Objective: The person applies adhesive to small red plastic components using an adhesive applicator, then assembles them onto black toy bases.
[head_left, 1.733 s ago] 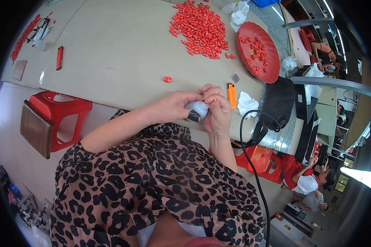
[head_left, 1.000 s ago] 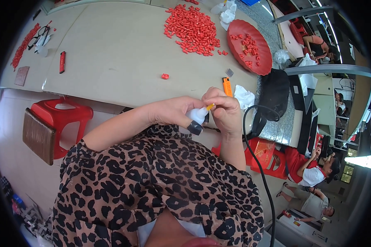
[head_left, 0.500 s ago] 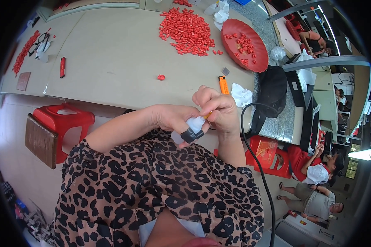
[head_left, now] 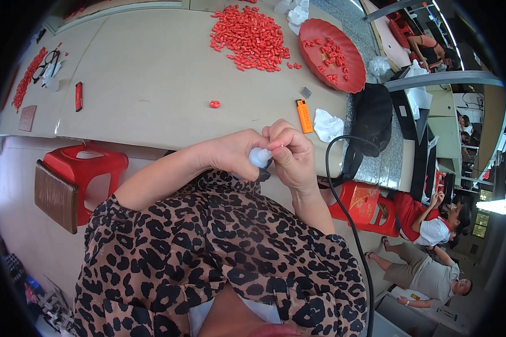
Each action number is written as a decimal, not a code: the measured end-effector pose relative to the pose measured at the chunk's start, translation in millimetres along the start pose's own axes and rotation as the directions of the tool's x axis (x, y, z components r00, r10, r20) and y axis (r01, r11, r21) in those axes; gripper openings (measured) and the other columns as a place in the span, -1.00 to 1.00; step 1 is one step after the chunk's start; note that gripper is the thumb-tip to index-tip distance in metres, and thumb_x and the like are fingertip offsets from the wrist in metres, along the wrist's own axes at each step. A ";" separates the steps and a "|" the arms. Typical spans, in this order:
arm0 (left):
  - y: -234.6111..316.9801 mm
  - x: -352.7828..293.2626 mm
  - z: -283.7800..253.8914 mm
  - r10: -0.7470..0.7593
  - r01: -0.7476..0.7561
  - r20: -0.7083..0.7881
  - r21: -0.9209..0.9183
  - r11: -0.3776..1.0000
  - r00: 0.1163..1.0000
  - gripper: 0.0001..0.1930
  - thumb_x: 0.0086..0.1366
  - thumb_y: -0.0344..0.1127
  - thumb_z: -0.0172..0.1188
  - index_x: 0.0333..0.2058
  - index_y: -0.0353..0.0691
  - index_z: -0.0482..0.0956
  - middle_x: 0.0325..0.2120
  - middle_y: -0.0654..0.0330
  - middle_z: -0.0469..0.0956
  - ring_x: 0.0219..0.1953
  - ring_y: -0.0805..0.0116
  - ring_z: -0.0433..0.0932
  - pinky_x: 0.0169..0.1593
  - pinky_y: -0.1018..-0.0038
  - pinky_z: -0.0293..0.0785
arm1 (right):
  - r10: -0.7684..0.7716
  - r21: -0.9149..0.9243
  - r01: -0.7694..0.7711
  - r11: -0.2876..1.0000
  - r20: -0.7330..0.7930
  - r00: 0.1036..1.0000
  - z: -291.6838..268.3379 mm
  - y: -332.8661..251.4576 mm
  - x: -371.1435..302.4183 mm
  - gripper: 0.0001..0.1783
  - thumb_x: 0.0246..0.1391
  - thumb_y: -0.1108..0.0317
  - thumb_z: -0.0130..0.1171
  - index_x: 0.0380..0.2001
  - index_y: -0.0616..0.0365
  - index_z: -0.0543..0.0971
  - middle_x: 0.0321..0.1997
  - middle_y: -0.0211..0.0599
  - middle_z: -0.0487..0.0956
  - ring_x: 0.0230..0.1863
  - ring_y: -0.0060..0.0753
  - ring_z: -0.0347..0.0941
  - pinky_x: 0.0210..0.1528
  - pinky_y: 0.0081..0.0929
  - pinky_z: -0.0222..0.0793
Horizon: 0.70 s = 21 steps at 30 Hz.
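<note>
My left hand (head_left: 237, 153) is closed around a small whitish squeeze bottle (head_left: 258, 156), its nozzle toward my right hand. A dark band (head_left: 262, 174) shows at a left-hand digit below the bottle. Fingertips of my right hand (head_left: 293, 151) are pinched together beside the nozzle and meet the left fingers; what they hold is too small to make out. Both hands are just off the table's near edge. Beyond them a single red piece (head_left: 215, 104) lies on the table (head_left: 152, 73). Nearest my right hand are an orange lighter (head_left: 303, 116) and a crumpled white tissue (head_left: 328, 126).
A heap of red pieces (head_left: 247, 39) lies at the back, beside a red scalloped dish (head_left: 357, 78) holding more. A black bag (head_left: 374, 118) and black cable (head_left: 351, 210) are on the right. Left are a red lighter (head_left: 78, 96), eyeglasses (head_left: 49, 60) and a red stool (head_left: 98, 163).
Both hands have risen slightly toward the table, and the left has turned, hiding more of the bottle. The yellowish bit that showed at my right fingertips is no longer visible.
</note>
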<state>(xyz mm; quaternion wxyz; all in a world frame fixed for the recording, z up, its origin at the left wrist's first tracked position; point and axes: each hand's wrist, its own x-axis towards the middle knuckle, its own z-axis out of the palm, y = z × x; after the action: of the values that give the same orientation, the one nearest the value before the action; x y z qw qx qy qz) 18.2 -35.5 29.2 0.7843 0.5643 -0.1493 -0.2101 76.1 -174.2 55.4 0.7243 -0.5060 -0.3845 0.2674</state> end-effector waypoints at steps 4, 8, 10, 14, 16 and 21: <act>4.1 1.4 1.3 0.030 -0.017 -0.097 0.132 0.991 0.995 -0.80 -0.26 -0.50 0.09 -0.53 -0.33 0.38 -0.68 0.34 0.33 -0.61 0.59 0.32 -0.54 0.66 0.24 | 0.013 -0.016 -0.014 1.000 -0.046 0.999 -1.4 5.4 -2.7 -0.83 -0.11 0.31 0.12 -0.57 0.16 0.41 -0.52 -0.46 0.25 -0.43 -0.55 0.14 -0.07 -0.40 0.08; 1.1 4.1 3.5 0.068 -0.023 -0.237 0.189 0.982 0.969 -0.79 -0.29 -0.50 0.10 -0.54 -0.33 0.39 -0.65 0.37 0.33 -0.54 0.62 0.29 -0.47 0.65 0.23 | 0.013 -0.080 -0.025 0.996 -0.150 0.989 -0.6 10.1 -5.1 -0.86 -0.09 0.34 0.10 -0.55 0.17 0.41 -0.50 -0.44 0.28 -0.40 -0.58 0.18 -0.03 -0.41 0.06; -2.6 5.5 3.5 0.083 -0.022 -0.278 0.217 0.976 0.957 -0.80 -0.30 -0.52 0.08 -0.54 -0.34 0.40 -0.62 0.39 0.33 -0.52 0.64 0.27 -0.45 0.65 0.22 | 0.010 -0.106 -0.030 0.994 -0.182 0.983 0.3 11.8 -5.8 -0.88 -0.08 0.37 0.09 -0.54 0.18 0.41 -0.49 -0.44 0.29 -0.39 -0.58 0.20 -0.01 -0.43 0.05; -6.7 6.3 2.8 0.142 -0.014 -0.393 0.311 0.950 0.908 -0.74 -0.29 -0.39 0.16 -0.51 -0.34 0.44 -0.64 0.21 0.41 -0.53 0.49 0.39 -0.41 0.57 0.32 | 0.014 -0.093 -0.038 0.995 -0.248 0.969 5.0 13.9 -5.9 -0.93 -0.07 0.44 0.05 -0.53 0.20 0.41 -0.46 -0.42 0.32 -0.37 -0.58 0.22 -0.02 -0.50 0.07; -5.9 5.9 2.7 0.160 -0.009 -0.416 0.342 0.940 0.895 -0.73 -0.29 -0.38 0.17 -0.51 -0.34 0.44 -0.64 0.18 0.42 -0.52 0.47 0.40 -0.41 0.55 0.33 | 0.015 -0.082 -0.039 0.996 -0.276 0.961 7.8 14.4 -5.3 -0.95 -0.06 0.46 0.04 -0.52 0.21 0.41 -0.46 -0.42 0.32 -0.36 -0.58 0.22 -0.04 -0.51 0.08; -10.8 7.9 3.3 0.174 0.030 -0.465 0.400 0.916 0.868 -0.73 -0.29 -0.35 0.19 -0.52 -0.33 0.44 -0.63 0.13 0.42 -0.54 0.44 0.41 -0.44 0.52 0.33 | -0.004 -0.101 -0.028 0.994 -0.304 0.953 9.1 17.3 -6.6 -0.95 -0.06 0.50 0.02 -0.47 0.25 0.42 -0.43 -0.40 0.33 -0.34 -0.59 0.24 -0.20 -0.65 0.15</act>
<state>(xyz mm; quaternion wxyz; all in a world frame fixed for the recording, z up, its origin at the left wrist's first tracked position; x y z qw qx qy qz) 21.7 -45.1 20.0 0.6739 0.7388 -0.0058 0.0046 65.0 -168.6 39.1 0.7458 -0.5806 -0.2789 0.1702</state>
